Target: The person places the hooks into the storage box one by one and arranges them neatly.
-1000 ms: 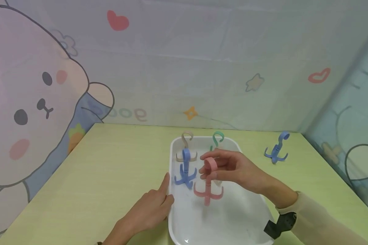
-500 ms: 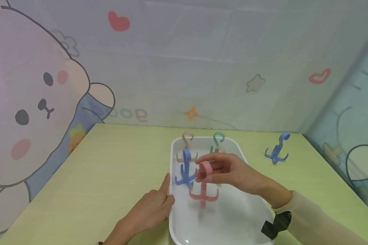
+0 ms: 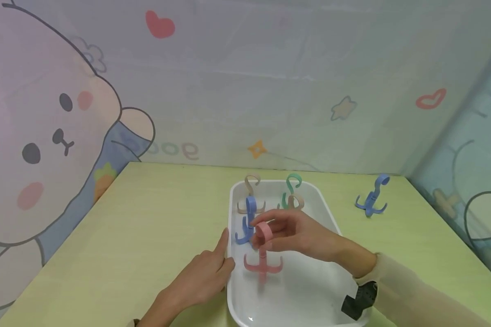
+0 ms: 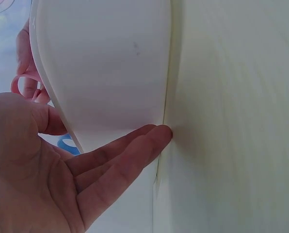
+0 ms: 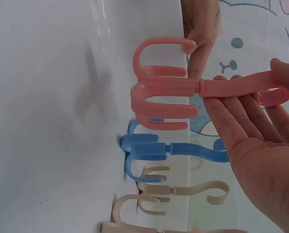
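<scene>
A pink multi-arm hook (image 3: pixel 263 265) hangs upright over the white tray (image 3: pixel 311 290), its shadow falling apart from it on the tray floor. My right hand (image 3: pixel 298 231) pinches its curled top between thumb and fingers. Left of that hand, a blue hook (image 3: pixel 250 206) stands in the tray, partly covered by my fingers. My left hand (image 3: pixel 196 277) touches the tray's left side, thumb at the rim. In the left wrist view its fingers (image 4: pixel 120 160) lie straight against the outer wall.
Farther back in the tray stand a beige hook (image 3: pixel 251 181), a green hook (image 3: pixel 293 181) and another beige hook (image 3: pixel 296 200), partly hidden by my right hand. Another blue hook (image 3: pixel 370 202) stands on the table, right of the tray. A printed cloth (image 3: pixel 229 91) hangs behind the table.
My right hand has carried the pink hook left and slightly toward me, and now covers part of the blue hook in the tray. My left hand stays at the tray's side.
</scene>
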Demonstrator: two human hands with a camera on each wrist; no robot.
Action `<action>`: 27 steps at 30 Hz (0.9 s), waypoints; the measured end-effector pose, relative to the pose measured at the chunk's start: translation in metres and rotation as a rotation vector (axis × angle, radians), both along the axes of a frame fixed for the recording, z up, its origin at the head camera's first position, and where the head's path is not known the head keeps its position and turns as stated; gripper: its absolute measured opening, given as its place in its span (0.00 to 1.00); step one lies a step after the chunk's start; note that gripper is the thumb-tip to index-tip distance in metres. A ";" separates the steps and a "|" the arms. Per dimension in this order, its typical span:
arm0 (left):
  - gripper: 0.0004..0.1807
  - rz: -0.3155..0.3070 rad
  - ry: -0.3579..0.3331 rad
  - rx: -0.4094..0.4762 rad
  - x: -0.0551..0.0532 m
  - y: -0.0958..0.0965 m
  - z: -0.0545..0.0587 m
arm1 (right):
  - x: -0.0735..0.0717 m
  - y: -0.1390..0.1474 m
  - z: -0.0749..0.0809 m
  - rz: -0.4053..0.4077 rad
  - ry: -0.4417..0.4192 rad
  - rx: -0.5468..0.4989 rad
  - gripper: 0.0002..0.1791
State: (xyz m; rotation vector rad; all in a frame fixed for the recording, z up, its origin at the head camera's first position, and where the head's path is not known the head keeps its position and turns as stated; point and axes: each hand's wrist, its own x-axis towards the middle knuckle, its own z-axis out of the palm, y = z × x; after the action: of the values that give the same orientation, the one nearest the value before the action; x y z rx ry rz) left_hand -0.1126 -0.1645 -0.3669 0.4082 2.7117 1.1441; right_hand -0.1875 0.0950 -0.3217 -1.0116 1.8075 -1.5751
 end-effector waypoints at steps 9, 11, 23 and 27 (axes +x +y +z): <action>0.40 -0.002 -0.015 0.012 -0.001 0.000 0.000 | -0.001 -0.007 -0.006 0.007 -0.024 0.021 0.25; 0.40 -0.003 -0.017 0.016 0.000 0.000 0.000 | -0.002 -0.009 -0.008 0.008 -0.023 0.027 0.25; 0.40 -0.010 -0.002 0.020 0.001 0.000 0.000 | -0.005 -0.016 -0.020 0.016 -0.032 0.030 0.25; 0.40 -0.014 0.014 0.015 0.001 -0.001 0.000 | -0.005 -0.018 -0.023 0.014 -0.031 0.054 0.26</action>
State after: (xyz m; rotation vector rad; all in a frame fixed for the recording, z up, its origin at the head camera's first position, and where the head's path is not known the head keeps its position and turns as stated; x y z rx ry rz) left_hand -0.1117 -0.1655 -0.3671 0.4375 2.7093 1.1626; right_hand -0.1929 0.0771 -0.3450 -0.9678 1.8081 -1.5178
